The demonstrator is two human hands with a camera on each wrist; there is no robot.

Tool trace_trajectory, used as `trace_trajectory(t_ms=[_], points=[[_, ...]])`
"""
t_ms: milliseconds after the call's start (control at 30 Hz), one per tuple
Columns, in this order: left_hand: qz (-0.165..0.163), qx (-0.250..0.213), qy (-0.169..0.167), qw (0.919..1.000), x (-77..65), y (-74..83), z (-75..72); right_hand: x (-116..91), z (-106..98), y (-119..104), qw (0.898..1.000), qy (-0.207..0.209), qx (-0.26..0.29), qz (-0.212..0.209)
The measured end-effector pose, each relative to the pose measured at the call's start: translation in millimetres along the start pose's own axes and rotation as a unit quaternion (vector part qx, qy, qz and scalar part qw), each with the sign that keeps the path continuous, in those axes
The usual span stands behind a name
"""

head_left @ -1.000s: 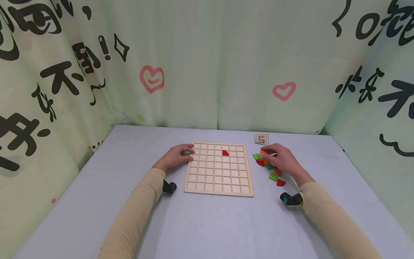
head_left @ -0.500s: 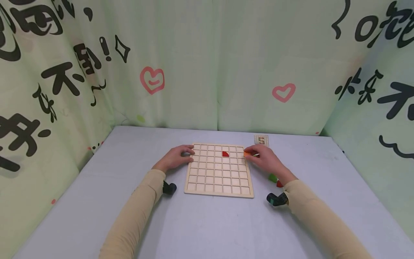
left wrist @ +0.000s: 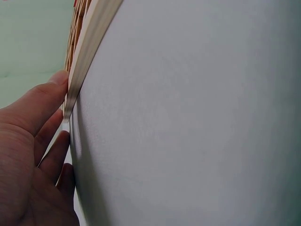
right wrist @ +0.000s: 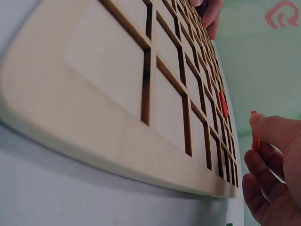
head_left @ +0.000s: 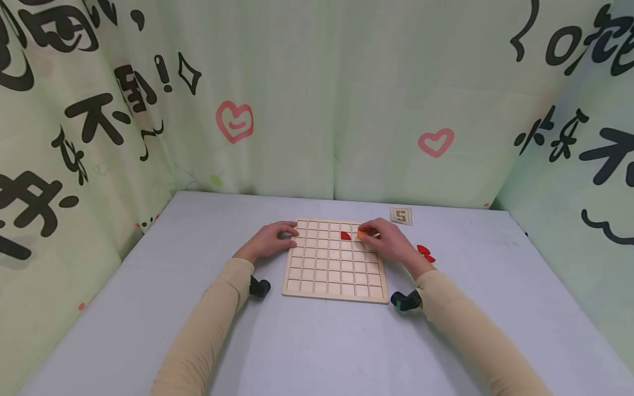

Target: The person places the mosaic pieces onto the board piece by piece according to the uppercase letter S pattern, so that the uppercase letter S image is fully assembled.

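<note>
A square wooden grid board (head_left: 337,298) lies on the table, with one red quarter-round tile (head_left: 345,236) in a cell of an upper row. My left hand (head_left: 267,240) rests against the board's left edge; in the left wrist view the thumb (left wrist: 44,96) touches the frame and the other fingers lie loosely beside it. Over the upper right of the grid, my right hand (head_left: 388,240) pinches a small orange tile (head_left: 361,234) between thumb and fingers. The right wrist view shows the orange tile (right wrist: 255,139) on edge, just off the board. Its full shape is hidden by the fingers.
Red tiles (head_left: 423,249) lie on the table right of the board, partly behind the right forearm, which hides that area. A small pattern card (head_left: 401,215) lies beyond the board's upper right corner. Printed curtains (head_left: 297,110) enclose the table's back and sides.
My right hand has picked the orange tile from the loose tiles at the right and carried it left over the board. My left hand stays at the board's left edge.
</note>
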State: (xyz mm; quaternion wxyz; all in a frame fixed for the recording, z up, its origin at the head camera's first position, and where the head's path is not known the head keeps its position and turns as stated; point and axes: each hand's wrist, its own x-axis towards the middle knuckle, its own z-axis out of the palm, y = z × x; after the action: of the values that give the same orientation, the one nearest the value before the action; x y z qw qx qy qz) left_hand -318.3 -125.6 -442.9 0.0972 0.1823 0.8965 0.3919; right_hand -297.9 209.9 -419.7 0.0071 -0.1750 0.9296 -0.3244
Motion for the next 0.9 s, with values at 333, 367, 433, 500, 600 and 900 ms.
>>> trace_trajectory(t_ms=[333,367,433,500,600,900], points=[[-0.005,0.002,0.001,1.0,0.8,1.1,0.5,10.6,10.4,-14.1,0.999,-0.023,-0.009,-0.026],[-0.003,0.002,0.002,1.0,0.9,1.4,0.5,11.5,11.5,-15.0,0.999,-0.024,-0.011,-0.029],[-0.001,0.003,0.003,1.0,0.6,2.1,0.3,12.9,13.5,-16.6,0.999,-0.027,-0.012,-0.032],[0.0,0.003,0.002,1.0,0.1,2.5,0.2,14.4,15.6,-17.9,0.999,-0.029,-0.014,-0.034],[0.001,0.004,0.0,1.0,-0.2,2.1,0.2,16.8,18.8,-19.6,0.999,-0.03,-0.016,-0.039],[0.005,0.009,0.002,0.9999,0.7,0.1,0.8,27.5,25.5,-27.7,0.999,-0.033,-0.026,-0.03]])
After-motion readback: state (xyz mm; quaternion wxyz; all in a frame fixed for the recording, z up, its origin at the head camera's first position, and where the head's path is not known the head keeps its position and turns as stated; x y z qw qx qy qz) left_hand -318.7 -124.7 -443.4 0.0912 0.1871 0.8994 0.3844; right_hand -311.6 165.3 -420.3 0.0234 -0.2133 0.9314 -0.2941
